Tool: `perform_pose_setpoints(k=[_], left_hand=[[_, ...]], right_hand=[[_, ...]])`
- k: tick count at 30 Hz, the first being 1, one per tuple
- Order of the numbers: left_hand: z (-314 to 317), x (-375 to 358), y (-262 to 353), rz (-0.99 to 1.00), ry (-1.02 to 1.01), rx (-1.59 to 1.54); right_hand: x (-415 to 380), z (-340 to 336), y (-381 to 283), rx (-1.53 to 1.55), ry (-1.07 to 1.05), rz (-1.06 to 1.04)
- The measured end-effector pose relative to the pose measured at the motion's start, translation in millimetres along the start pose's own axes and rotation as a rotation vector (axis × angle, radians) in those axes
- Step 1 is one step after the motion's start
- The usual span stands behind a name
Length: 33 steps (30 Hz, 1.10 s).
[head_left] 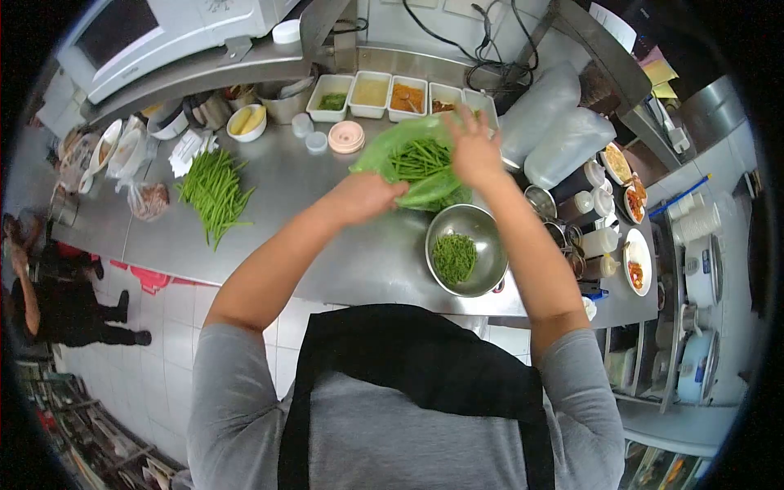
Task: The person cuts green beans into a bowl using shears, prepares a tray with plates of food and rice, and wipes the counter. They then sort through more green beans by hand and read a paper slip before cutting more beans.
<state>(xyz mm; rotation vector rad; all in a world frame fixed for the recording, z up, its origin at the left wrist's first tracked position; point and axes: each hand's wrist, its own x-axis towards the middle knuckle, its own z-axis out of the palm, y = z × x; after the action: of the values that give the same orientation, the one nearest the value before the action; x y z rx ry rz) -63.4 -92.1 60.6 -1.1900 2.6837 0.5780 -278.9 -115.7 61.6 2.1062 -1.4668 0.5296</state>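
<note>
A green plastic bag [377,152] lies open on the steel counter with green beans [421,158] showing in its mouth. My left hand [371,198] is closed on the bag's near left edge. At the bag's upper right is my right hand [474,147], blurred, with its fingers apart; whether it touches the plastic is hard to tell. Just below the bag, a metal bowl [487,242] holds chopped greens [454,258]. A loose pile of long green beans [214,196] rests on the counter to the left.
White tubs of ingredients [370,93] line the back of the counter [327,261]. Large filled plastic bags [570,145], bottles [600,241] and a plate [637,261] stand at right. Bagged food [148,201] sits at left. Another person [65,302] is at far left.
</note>
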Motion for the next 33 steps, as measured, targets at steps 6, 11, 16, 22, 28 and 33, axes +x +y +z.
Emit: perform_pose_setpoints(k=[6,11,16,22,28,33], left_hand=[[-46,2,12,0.322,1.003,-0.061],[-36,58,-26,-0.155,0.682,-0.127],[-30,52,-53,-0.272,0.793,-0.357],[-59,0,-47,-0.164,1.172,-0.583],[-18,-16,-46,-0.104,0.928,-0.658],[31,-18,-64,-0.225,0.545,-1.285]], right_hand=[[20,-46,31,0.379,-0.285,0.499],[11,26,46,0.595,-0.489,0.569],[46,1,6,1.425,-0.138,0.644],[42,-44,-8,1.344,-0.171,0.566],[-14,3,28,0.951,-0.270,0.458],[-43,15,43,1.088,-0.701,0.601]])
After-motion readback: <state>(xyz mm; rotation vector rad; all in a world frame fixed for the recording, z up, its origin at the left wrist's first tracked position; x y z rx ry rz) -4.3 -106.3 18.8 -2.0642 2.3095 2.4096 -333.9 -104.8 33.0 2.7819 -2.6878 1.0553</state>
